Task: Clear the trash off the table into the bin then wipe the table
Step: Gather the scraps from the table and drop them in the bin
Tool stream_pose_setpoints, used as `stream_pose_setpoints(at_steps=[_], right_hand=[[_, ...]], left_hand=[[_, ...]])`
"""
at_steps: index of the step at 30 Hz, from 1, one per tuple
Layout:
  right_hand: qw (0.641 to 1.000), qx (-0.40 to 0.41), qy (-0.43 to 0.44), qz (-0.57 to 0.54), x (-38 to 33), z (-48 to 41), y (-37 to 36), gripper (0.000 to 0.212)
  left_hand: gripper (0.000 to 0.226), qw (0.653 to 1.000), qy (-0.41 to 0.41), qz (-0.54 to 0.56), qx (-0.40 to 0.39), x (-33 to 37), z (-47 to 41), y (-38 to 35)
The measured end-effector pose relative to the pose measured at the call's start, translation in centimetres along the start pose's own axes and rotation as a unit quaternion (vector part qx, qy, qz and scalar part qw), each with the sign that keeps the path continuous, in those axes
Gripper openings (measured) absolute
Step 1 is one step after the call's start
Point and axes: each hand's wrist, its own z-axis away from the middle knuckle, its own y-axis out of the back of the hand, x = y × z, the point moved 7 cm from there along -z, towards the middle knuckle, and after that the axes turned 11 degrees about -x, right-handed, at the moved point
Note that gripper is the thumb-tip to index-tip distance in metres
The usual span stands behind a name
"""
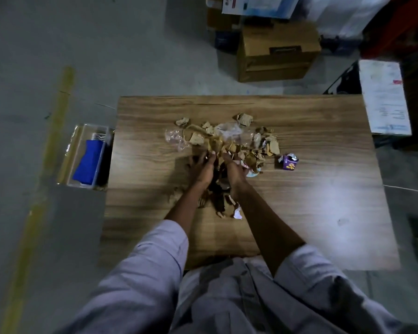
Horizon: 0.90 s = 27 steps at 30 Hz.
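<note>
wood-grain worktop [323, 189], seen from above. trash pile [229, 141] sits near the middle: torn brown cardboard scraps, crumpled clear plastic [175, 138] on its left side, a trail of scraps running toward the near edge, with a white scrap [237, 213] at its end. small purple carton [288, 162] lies just right of the pile, apart from it.

both arms reach forward into the pile, light sleeves pushed up. left hand [202, 168] and right hand [235, 171] are side by side, nearly touching, palms turned inward. left fingers [206, 157] are curled down over scraps at the near side of the pile. right fingers [227, 157] are curled the same way round scraps, with more scraps bunched between the two hands. hands are blurred and in shadow, so cannot tell how much each one has.

clear tub [75, 153] stands off the left edge of the worktop, with a blue cloth [87, 162] inside. cardboard box [278, 51] sits on the floor beyond the far edge. a white printed sheet [384, 97] lies at the far right corner. yellow line [58, 112] runs along the grey floor on the left.
</note>
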Motion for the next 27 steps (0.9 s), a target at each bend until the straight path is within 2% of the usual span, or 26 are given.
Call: stream_pose_setpoints(at_steps=[2, 4, 8, 10, 12, 13, 16, 17, 21, 23, 26, 27], right_hand=[[0.999, 0.006, 0.003, -0.033, 0.3, 0.9, 0.2, 0.086], [0.998, -0.002, 0.005, -0.061, 0.8, 1.1, 0.5, 0.091], [0.983, -0.015, 0.026, -0.184, 1.9, 2.0, 1.0, 0.067], [0.969, -0.011, 0.058, -0.241, 1.8, 2.5, 1.2, 0.071], [0.958, -0.024, 0.087, -0.273, 1.4, 2.9, 1.1, 0.085], [0.955, -0.009, 0.102, -0.278, 0.9, 3.5, 1.4, 0.08], [0.951, 0.06, 0.138, -0.269, -0.8, 5.0, 2.6, 0.026], [0.951, 0.071, 0.146, -0.261, -1.4, 5.7, 2.7, 0.02], [0.949, 0.086, 0.184, -0.242, -2.8, 7.3, 2.4, 0.03], [0.938, 0.082, 0.194, -0.274, -3.0, 8.2, 2.3, 0.037], [0.893, 0.059, 0.226, -0.384, -3.6, 9.4, 3.0, 0.045], [0.878, 0.059, 0.225, -0.418, -3.6, 9.5, 3.4, 0.048]], left_hand=[[0.052, 0.993, -0.013, 0.115, 0.003, 0.1, 1.0, -1.9], [0.044, 0.984, -0.018, 0.176, 0.007, 0.1, 2.0, -3.0], [0.033, 0.973, -0.053, 0.222, -0.025, 1.5, 4.6, -5.0], [0.029, 0.974, -0.083, 0.209, -0.024, 2.8, 5.6, -5.4], [0.024, 0.974, -0.111, 0.196, -0.006, 3.7, 6.4, -5.4], [0.022, 0.974, -0.115, 0.196, 0.01, 3.8, 6.7, -5.3], [0.023, 0.962, -0.107, 0.232, 0.092, 3.8, 8.1, -4.3], [0.024, 0.952, -0.106, 0.262, 0.117, 3.7, 8.5, -4.1], [0.014, 0.916, -0.116, 0.35, 0.157, 3.6, 10.9, -3.3], [0.01, 0.908, -0.125, 0.356, 0.182, 3.0, 12.3, -2.3], [0.004, 0.896, -0.112, 0.363, 0.232, 0.7, 14.1, -0.4], [0.011, 0.888, -0.098, 0.383, 0.234, -0.1, 14.6, -0.2]])
